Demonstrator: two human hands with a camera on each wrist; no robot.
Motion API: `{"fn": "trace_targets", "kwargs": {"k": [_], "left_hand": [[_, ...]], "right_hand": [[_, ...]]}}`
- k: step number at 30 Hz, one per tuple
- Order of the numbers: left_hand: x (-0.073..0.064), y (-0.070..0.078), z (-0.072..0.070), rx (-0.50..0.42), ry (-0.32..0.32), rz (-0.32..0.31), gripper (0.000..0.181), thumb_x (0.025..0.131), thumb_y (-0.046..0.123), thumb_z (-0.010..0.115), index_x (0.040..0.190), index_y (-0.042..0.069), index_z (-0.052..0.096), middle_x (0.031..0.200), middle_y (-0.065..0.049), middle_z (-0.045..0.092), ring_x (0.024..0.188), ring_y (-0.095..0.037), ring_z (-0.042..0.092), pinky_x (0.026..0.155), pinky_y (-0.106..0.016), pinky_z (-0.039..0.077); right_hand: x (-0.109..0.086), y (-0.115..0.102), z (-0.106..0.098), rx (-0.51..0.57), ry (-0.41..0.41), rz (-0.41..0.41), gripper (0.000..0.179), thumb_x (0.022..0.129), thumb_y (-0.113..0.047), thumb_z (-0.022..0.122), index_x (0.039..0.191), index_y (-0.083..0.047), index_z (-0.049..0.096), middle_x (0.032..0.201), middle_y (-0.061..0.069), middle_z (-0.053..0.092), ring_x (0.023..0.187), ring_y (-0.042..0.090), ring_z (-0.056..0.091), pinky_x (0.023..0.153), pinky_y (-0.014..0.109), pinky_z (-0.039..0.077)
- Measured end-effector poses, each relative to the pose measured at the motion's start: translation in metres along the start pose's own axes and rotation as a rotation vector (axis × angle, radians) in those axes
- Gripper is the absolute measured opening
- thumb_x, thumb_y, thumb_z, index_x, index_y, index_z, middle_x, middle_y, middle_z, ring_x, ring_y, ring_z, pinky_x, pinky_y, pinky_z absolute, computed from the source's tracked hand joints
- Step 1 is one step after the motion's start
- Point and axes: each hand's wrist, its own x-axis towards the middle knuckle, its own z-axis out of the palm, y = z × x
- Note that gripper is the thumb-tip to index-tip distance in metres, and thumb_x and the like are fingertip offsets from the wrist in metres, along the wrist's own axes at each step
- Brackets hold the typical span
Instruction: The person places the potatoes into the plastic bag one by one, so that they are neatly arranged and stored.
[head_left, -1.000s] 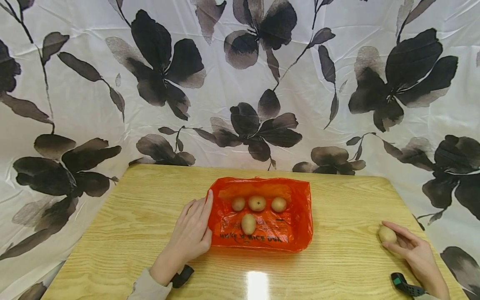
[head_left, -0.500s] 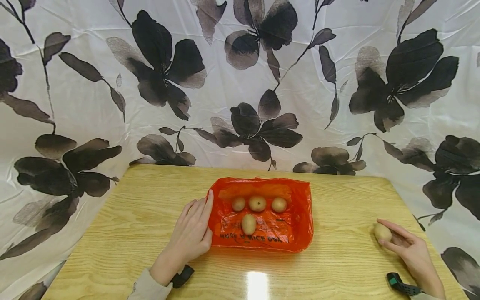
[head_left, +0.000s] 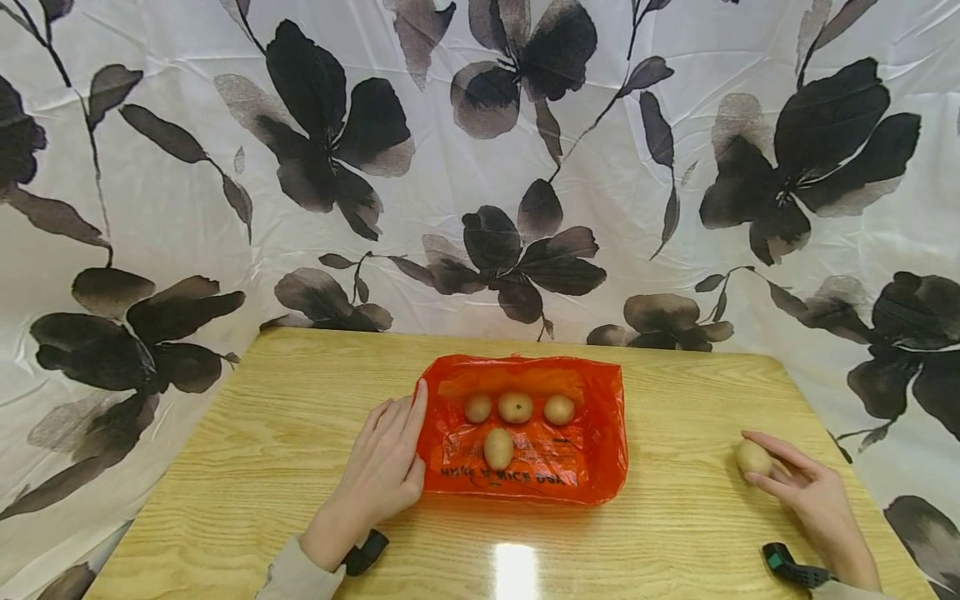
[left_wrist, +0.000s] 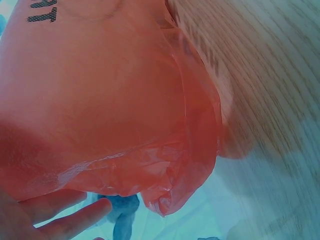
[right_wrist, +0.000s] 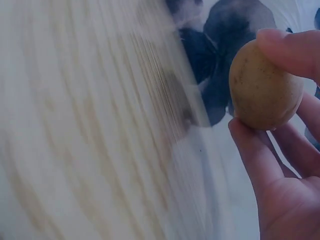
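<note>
In the head view an orange-red plastic bag (head_left: 600, 462), spread wide like a shallow tray with printed lettering, lies mid-table. Several potatoes rest inside it: three in a back row, among them the middle potato (head_left: 515, 407), and one potato (head_left: 498, 450) in front. My left hand (head_left: 382, 467) rests along the bag's left side, its fingers (left_wrist: 80, 220) fairly straight against the plastic (left_wrist: 115, 100) in the left wrist view. Over to the right, my right hand (head_left: 810, 492) pinches another potato (head_left: 753, 458) between thumb and fingers; the right wrist view shows this potato (right_wrist: 265, 87) up close.
A light wooden table (head_left: 300, 400) carries everything, and a glare spot shines near its front edge. White cloth with dark flowers (head_left: 495, 250) hangs behind and at both sides. Each wrist wears a black band, the right one (head_left: 795, 571) included.
My right hand has moved a short way left, toward the bag, still pinching the potato. My left hand and the bag with its potatoes stay put.
</note>
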Motion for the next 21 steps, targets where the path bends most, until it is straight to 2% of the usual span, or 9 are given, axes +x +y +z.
{"fn": "trace_targets", "kwargs": {"k": [4,14,21], "left_hand": [[0.000,0.000,0.000,0.001,-0.011,-0.005,0.081,0.073,0.008,0.053,0.149,-0.010,0.032,0.131,-0.024,0.057,0.117,-0.039,0.055,0.105,-0.054,0.037],[0.000,0.000,-0.001,0.000,-0.020,-0.011,0.084,0.071,0.006,0.058,0.149,-0.010,0.032,0.132,-0.024,0.057,0.118,-0.038,0.055,0.104,-0.055,0.038],[0.000,0.000,-0.001,0.006,-0.015,-0.006,0.083,0.072,0.007,0.056,0.149,-0.011,0.032,0.131,-0.025,0.057,0.117,-0.039,0.055,0.104,-0.054,0.038]], "right_hand": [[0.003,-0.002,0.006,-0.046,-0.010,0.002,0.056,0.084,0.014,0.067,0.137,0.015,0.048,0.133,-0.005,0.062,0.126,-0.003,0.051,0.095,0.015,0.043],[0.010,-0.006,0.020,0.011,-0.097,-0.080,0.058,0.079,0.023,0.065,0.134,0.022,0.045,0.135,0.004,0.060,0.125,0.008,0.055,0.093,0.023,0.048],[0.014,-0.015,0.026,-0.031,-0.133,-0.113,0.060,0.077,0.025,0.065,0.133,0.023,0.044,0.136,0.004,0.059,0.128,0.008,0.053,0.095,0.025,0.047]]}}
